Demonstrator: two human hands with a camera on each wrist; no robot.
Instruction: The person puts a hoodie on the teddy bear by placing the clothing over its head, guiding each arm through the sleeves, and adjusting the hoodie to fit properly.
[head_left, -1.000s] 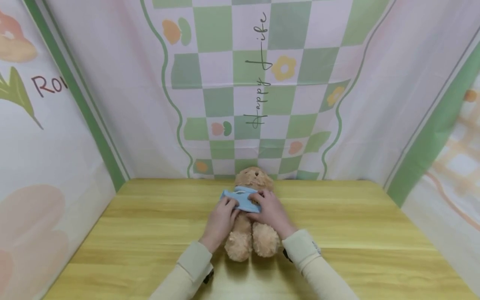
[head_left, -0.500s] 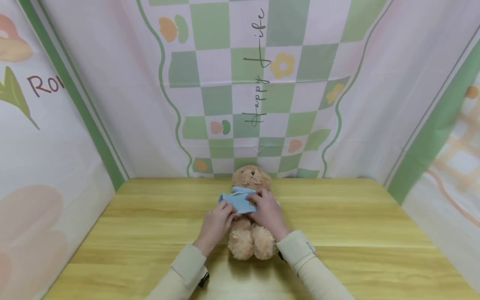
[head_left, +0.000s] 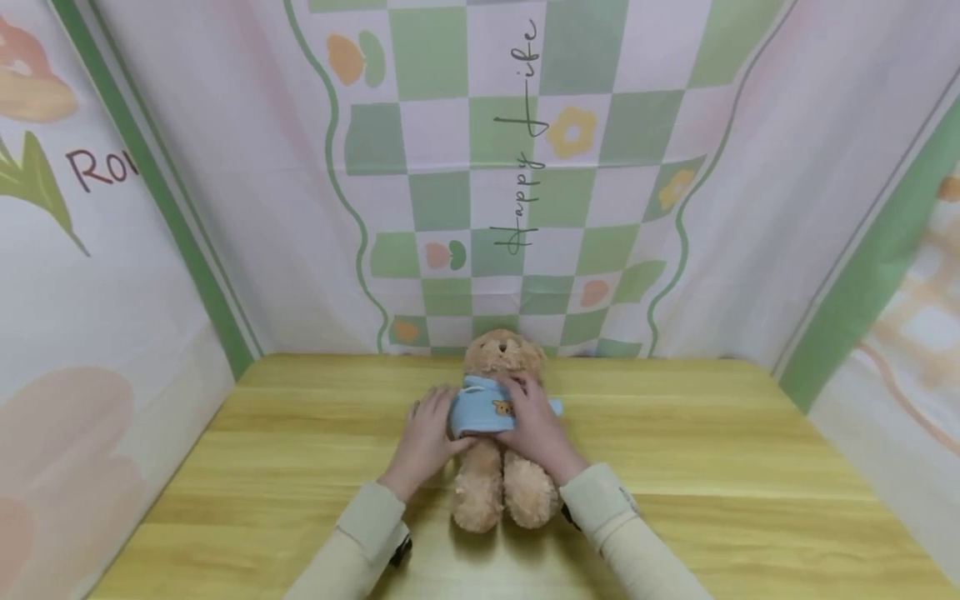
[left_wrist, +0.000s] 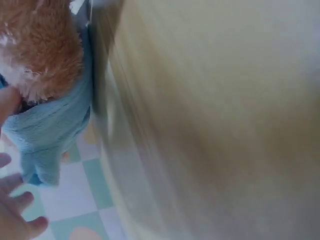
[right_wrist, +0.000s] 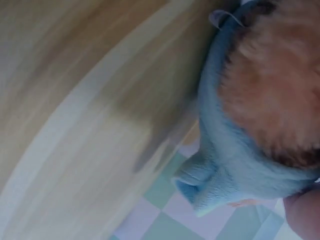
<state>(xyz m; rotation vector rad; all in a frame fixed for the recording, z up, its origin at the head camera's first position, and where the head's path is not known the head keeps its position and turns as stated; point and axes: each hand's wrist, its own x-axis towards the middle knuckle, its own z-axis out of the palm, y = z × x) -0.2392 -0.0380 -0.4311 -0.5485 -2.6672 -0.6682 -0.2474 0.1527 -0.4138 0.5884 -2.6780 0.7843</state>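
Observation:
A light-brown teddy bear (head_left: 480,492) lies on its back on the table, head toward the rear wall. It wears a light-blue shirt (head_left: 476,410) with a small bear patch, whose hem crosses the belly. My left hand (head_left: 426,437) lies along the shirt's left side, fingers spread, thumb by the hem; the left wrist view shows these fingers (left_wrist: 20,202) beside a sleeve (left_wrist: 42,162). From the other side my right hand (head_left: 540,429) holds the clothed body, fingers over the chest and thumb near the hem. The right wrist view shows the other sleeve (right_wrist: 200,180); most of that hand is outside it.
The wood-grain table (head_left: 697,450) extends to both sides of the bear. Behind it hangs a green-and-white checked curtain (head_left: 438,200), close to the bear's head. Printed cloth panels stand at left and right.
My left hand has let go of the shirt's hem and opened out along its side. The shirt front now lies flatter and straighter. My right hand stays on the bear's chest.

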